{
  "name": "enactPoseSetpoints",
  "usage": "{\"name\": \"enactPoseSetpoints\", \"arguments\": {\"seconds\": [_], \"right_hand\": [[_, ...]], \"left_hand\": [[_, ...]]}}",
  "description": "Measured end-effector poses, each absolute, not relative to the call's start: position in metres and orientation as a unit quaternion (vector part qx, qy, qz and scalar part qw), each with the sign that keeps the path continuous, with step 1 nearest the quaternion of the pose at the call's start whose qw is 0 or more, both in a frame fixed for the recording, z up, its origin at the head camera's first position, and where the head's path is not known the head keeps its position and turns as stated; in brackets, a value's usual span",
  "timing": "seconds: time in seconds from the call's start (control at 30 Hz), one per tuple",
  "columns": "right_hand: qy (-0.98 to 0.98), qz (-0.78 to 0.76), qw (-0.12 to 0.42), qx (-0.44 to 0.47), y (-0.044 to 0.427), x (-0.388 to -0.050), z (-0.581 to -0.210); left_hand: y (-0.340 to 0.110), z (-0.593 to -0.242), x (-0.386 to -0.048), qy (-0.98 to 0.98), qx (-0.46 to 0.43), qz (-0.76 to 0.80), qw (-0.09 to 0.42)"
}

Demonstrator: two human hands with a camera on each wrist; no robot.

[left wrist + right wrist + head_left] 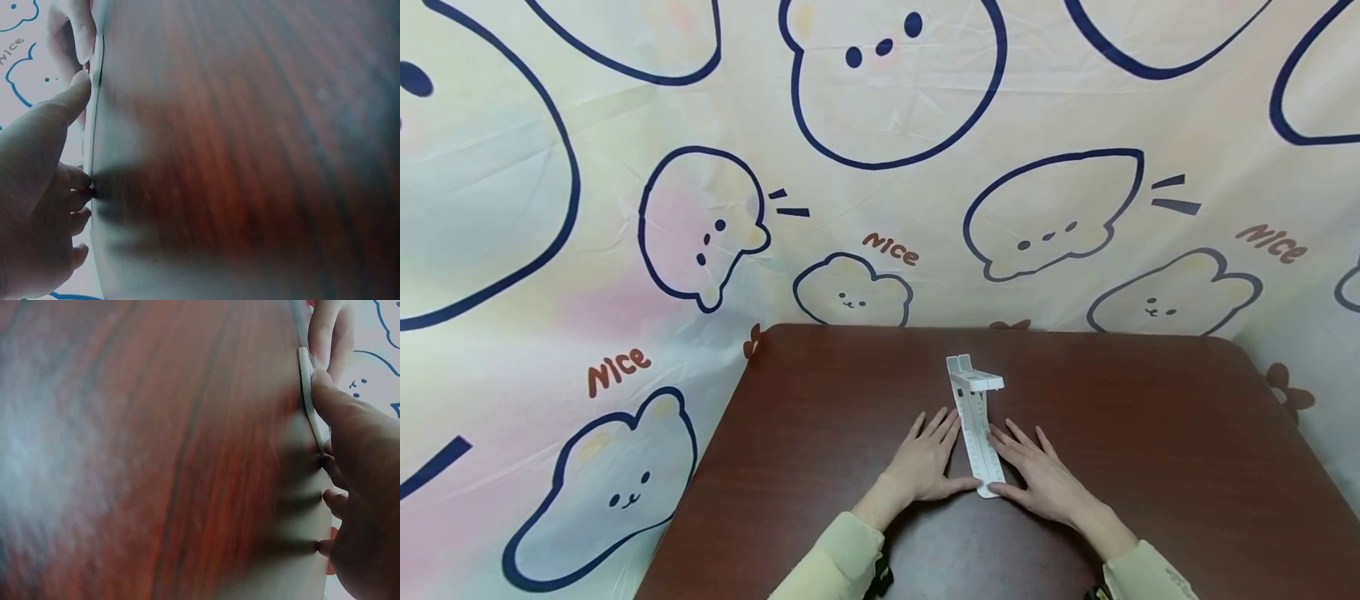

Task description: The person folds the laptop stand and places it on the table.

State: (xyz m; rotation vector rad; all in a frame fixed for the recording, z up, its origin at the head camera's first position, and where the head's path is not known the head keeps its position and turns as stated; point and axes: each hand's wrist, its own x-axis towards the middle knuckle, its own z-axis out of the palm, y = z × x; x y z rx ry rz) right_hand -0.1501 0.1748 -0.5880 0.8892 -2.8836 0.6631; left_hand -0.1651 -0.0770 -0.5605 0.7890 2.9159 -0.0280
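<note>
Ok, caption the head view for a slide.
Left hand and right hand flank a slim white object on a reddish-brown table before a cartoon-printed backdrop.

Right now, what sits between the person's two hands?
A white stand lies between the left hand and the right hand; the head view shows it.

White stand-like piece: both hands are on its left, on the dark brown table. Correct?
No: only the left hand is on the left of the white stand-like piece; the right hand is on its right, per the head view. The table is dark brown.
</note>
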Motion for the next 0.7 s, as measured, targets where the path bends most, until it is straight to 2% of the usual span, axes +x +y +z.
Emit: {"name": "enactPoseSetpoints", "arguments": {"seconds": [0.7], "right_hand": [[-0.949,0.153,0.058,0.269,0.148,-0.133,-0.586]], "left_hand": [[-0.089,-0.553,-0.178,0.947,0.309,0.017,0.085]]}}
